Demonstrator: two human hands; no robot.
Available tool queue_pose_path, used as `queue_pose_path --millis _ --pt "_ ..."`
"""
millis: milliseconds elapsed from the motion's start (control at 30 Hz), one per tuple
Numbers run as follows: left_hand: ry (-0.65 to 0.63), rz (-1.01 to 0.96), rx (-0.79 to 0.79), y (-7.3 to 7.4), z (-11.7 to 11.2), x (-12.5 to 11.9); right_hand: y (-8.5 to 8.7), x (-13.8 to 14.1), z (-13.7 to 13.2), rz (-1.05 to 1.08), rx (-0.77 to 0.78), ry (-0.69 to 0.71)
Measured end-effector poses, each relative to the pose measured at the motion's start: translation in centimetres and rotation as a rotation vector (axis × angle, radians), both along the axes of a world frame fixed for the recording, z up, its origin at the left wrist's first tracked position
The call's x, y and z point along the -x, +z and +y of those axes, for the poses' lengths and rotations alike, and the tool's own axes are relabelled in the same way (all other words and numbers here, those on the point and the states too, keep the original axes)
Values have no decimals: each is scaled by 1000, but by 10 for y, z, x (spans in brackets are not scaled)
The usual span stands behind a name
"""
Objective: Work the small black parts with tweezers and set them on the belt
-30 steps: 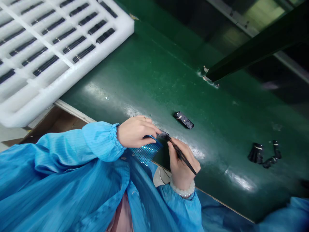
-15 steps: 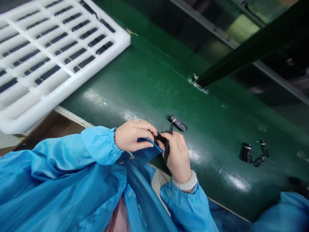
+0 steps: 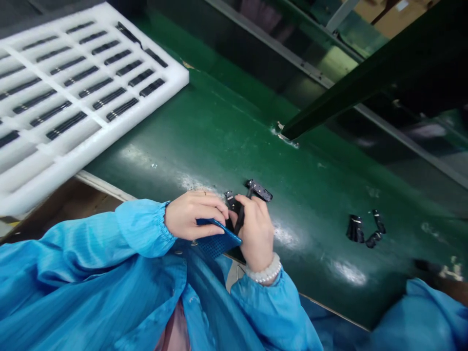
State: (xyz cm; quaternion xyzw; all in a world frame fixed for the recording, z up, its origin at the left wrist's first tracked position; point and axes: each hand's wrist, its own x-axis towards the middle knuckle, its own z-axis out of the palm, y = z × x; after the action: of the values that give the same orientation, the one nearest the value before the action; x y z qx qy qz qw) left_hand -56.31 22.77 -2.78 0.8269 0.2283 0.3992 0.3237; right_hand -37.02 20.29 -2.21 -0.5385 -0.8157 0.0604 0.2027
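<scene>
In the head view my left hand [image 3: 197,214] is closed on a blue sheet [image 3: 216,243] with a fine grid pattern, which hangs below the fingers. My right hand [image 3: 256,229], wearing a pearly bracelet, grips slim black tweezers [image 3: 240,220] that slant up between thumb and fingers. A small black part [image 3: 229,197] shows between the two hands at the left fingertips; which hand bears it I cannot tell. Just beyond the right fingers, a black oblong housing [image 3: 262,190] lies on the green table.
A white foam tray [image 3: 146,109] with rows of black parts in its slots fills the left. Several small black pieces [image 3: 355,229] lie to the right on the green table [image 3: 204,131]. A dark post [image 3: 329,107] rises at the back. Another person's blue sleeve [image 3: 420,317] is at lower right.
The view has shifted slightly. The tweezers lean more to the right at their upper end, and the small black part now shows more clearly between my hands. My left hand keeps the blue sheet.
</scene>
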Motion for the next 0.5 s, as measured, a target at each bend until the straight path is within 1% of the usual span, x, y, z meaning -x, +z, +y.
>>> queue_pose_path --millis 100,200,267,367,433,500 --pt "4 -32 15 2 -1 2 -1 16 0 -18 40 -9" --pt "19 -51 31 2 -3 5 1 15 8 -29 11 15" --pt "25 -43 36 2 -4 6 5 5 15 1 -53 19" --pt "30 -1 52 2 -4 7 11 -19 28 42 -154 -32" --pt "25 25 57 2 -4 7 11 -33 37 39 -141 -44" --pt "30 32 56 2 -3 7 6 -42 43 34 -66 -31"
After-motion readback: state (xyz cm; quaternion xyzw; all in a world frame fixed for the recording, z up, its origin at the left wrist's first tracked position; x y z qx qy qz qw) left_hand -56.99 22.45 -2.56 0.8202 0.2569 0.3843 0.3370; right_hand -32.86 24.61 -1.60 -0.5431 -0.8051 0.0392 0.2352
